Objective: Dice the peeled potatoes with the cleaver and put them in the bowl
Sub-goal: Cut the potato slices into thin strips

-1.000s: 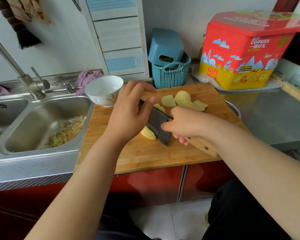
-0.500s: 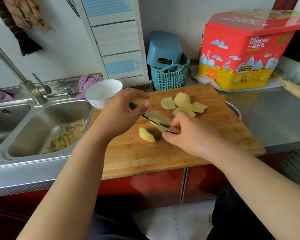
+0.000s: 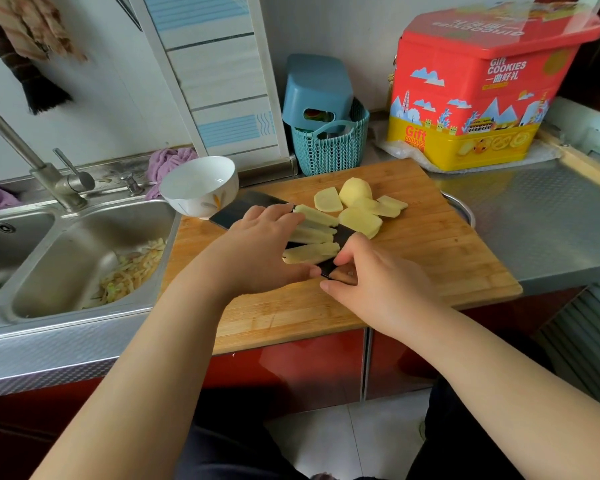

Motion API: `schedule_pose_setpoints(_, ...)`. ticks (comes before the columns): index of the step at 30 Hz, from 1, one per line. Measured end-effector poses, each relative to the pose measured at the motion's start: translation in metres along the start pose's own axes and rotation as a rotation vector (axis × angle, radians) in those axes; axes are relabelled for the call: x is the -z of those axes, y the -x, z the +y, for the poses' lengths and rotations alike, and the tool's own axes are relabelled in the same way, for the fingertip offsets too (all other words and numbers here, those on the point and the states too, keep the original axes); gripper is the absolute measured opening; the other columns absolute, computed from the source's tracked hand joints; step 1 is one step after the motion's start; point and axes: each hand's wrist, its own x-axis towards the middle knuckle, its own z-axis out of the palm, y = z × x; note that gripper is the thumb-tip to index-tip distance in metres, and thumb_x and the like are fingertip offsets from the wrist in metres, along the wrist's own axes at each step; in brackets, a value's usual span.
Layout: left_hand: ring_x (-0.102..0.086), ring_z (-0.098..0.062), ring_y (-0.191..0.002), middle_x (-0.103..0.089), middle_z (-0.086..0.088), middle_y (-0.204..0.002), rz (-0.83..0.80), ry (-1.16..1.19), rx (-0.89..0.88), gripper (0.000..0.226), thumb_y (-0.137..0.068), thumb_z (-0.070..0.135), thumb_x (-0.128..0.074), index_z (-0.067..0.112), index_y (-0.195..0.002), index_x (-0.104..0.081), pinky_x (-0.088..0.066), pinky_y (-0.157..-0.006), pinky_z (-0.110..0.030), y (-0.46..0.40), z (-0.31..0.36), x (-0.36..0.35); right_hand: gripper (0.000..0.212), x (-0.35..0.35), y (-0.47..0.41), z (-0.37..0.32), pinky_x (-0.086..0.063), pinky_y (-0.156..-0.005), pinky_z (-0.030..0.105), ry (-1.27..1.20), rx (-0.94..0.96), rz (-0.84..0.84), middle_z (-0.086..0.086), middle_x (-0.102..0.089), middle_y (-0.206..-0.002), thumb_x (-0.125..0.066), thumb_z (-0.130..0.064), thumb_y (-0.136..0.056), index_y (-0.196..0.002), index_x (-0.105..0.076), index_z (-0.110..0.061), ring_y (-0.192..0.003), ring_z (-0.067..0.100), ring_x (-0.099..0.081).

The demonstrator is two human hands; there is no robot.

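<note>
Progress of dicing, head view. The dark, broad-bladed steel cleaver lies nearly flat over the rectangular bamboo cutting board, its blade loaded with several pale yellow potato strips laid side by side. The left hand rests on the strips, fingers extended and relaxed, steadying them against the blade. The right hand grips the cleaver at its handle end, the handle itself hidden beneath the palm. At 1 o'clock from the blade lie the uncut pieces: flat potato slices and one rounded peeled potato half. The white ceramic bowl stands at 10 o'clock from the hands, touching the board's corner; its visible interior holds no potato. Judged from this, slicing is partly done, strips are only now being gathered, cross-cutting into dice has apparently not begun, and nothing has reached the bowl. Potato peelings lie in the stainless sink basin at 9 o'clock.
</note>
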Motion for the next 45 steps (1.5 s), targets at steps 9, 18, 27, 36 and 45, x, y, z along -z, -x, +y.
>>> schedule_pose_setpoints(9, -0.017, -0.02, -0.144, -0.024, 0.008, -0.158, -0.012, 0.064, 0.0, 0.074, -0.089, 0.058, -0.054, 0.029, -0.152, -0.027, -0.024, -0.115, -0.038, -0.005, -0.001, 0.002, 0.037, 0.002, -0.001, 0.003, -0.028, -0.049, 0.019, 0.032, 0.025, -0.016, -0.017, -0.043, -0.077, -0.054, -0.055, -0.092, -0.115, -0.044, -0.028, -0.061, -0.004, -0.038)
schedule_pose_setpoints(18, -0.004, -0.024, -0.15, 0.0, 0.002, -0.164, -0.329, -0.136, -0.136, 0.078, -0.098, 0.041, -0.051, 0.022, -0.157, -0.003, -0.01, -0.12, -0.04, -0.035, 0.014, 0.015, 0.038, 0.001, -0.004, -0.001, -0.034, -0.048, 0.021, 0.071, 0.069, -0.044, -0.017, -0.039, -0.072, -0.055, -0.054, -0.093, -0.115, -0.044, -0.024, -0.064, 0.005, -0.045)
schedule_pose_setpoints(27, -0.015, -0.021, -0.149, -0.005, 0.009, -0.163, -0.514, -0.209, -0.186, 0.059, -0.104, 0.031, -0.039, 0.034, -0.156, -0.01, -0.016, -0.12, -0.043, -0.059, 0.003, 0.007, 0.035, -0.005, -0.01, -0.005, -0.043, -0.055, 0.029, -0.01, 0.021, -0.113, -0.013, -0.053, -0.084, -0.056, -0.05, -0.094, -0.114, -0.044, -0.023, -0.074, 0.011, -0.055)
schedule_pose_setpoints(36, -0.036, -0.024, -0.139, -0.036, 0.002, -0.155, -0.479, -0.156, -0.148, 0.055, -0.102, 0.025, -0.046, 0.04, -0.151, -0.026, -0.032, -0.112, -0.048, -0.076, -0.019, -0.006, 0.033, -0.011, -0.011, -0.009, -0.044, -0.057, 0.029, -0.018, 0.013, -0.138, -0.015, -0.045, -0.076, -0.055, -0.049, -0.095, -0.113, -0.043, -0.025, -0.074, 0.012, -0.054)
schedule_pose_setpoints(45, -0.047, -0.016, -0.106, -0.053, 0.003, -0.118, -0.196, -0.186, -0.156, 0.034, -0.088, 0.038, -0.068, 0.026, -0.118, -0.057, -0.041, -0.089, -0.031, -0.069, -0.022, 0.001, 0.033, -0.011, -0.01, -0.01, -0.042, -0.054, 0.029, -0.004, 0.007, -0.132, -0.015, -0.045, -0.075, -0.055, -0.051, -0.094, -0.111, -0.042, -0.025, -0.07, 0.011, -0.052)
